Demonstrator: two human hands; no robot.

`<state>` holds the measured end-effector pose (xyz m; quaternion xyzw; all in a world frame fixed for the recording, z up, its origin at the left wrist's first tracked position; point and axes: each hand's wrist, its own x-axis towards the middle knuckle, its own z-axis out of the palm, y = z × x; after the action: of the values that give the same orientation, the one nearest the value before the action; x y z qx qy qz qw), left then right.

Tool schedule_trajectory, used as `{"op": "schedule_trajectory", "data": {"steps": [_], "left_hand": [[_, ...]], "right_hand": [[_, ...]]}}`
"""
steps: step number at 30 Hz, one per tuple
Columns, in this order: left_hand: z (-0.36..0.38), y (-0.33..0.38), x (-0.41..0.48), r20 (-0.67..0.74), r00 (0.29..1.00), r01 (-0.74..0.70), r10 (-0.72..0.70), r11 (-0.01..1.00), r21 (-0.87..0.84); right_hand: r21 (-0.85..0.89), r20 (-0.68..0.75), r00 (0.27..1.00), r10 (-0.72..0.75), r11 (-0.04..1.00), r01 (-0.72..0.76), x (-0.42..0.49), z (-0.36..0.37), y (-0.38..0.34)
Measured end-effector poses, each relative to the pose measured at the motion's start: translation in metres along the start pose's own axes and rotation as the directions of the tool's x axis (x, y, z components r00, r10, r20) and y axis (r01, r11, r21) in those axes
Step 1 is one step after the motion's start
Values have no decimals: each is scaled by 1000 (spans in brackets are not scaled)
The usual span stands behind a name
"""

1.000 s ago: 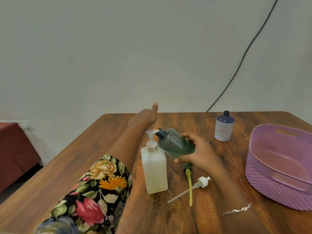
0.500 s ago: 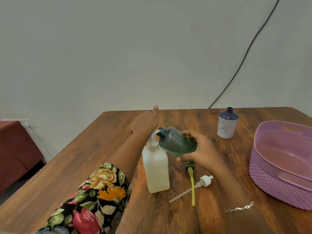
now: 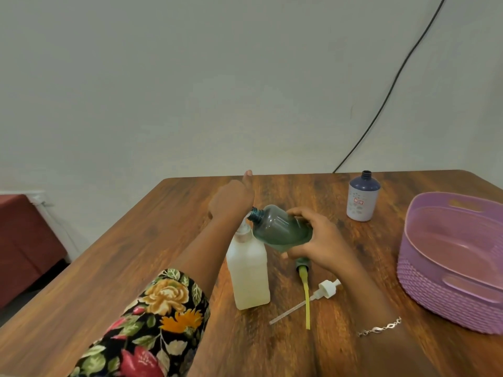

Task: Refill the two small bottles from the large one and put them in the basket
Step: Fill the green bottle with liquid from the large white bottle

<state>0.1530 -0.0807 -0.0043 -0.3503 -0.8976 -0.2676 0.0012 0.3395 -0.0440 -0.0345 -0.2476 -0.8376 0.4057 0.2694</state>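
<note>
Right hand (image 3: 318, 238): holds the small grey-green see-through plastic bottle (image 3: 280, 229) above the table, with fingers curled round its body.
Grey-green bottle: tilted, its open neck pointing left, just beside the top of the large bottle.
Left hand (image 3: 231, 200): over the pump top of the large milky-white rectangular plastic bottle (image 3: 247, 270), thumb sticking up. The fingers are hidden behind the hand, so I cannot tell if they grip or only press.
Large bottle: upright on the brown wooden table (image 3: 136, 268), between the two forearms.
Second small bottle: white round bottle with dark blue shoulder (image 3: 363, 198), upright and uncapped, near the far edge, well apart from both hands.
Basket: purple oval plastic basket (image 3: 446, 308) on the right side of the table.
Loose pumps: white pump head with thin tube (image 3: 326, 288) and green pump with yellow tube (image 3: 305, 289) lie on the table, their tubes crossing, near the right wrist.
</note>
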Motion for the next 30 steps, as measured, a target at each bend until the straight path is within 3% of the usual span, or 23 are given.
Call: {"op": "schedule_trajectory", "data": {"steps": [7,15,23,30], "left_hand": [[-12,7,8,106,993,-41,43,999,-14],[1,-1,-2,22,998,-55,55,998,-20],[-14,6,7,177,976,-102,127,984,-145],[-1,0,-4,66,995,-67,69,997,-35]], "right_hand": [[40,13,1000,-3,999,2,2,-3,0],[11,10,1000,-11,1000,11,5,2,6],[54,37,999,-17,998,15,5,-5,1],[19,28,1000,-9,1000,9,7,1,5]]}}
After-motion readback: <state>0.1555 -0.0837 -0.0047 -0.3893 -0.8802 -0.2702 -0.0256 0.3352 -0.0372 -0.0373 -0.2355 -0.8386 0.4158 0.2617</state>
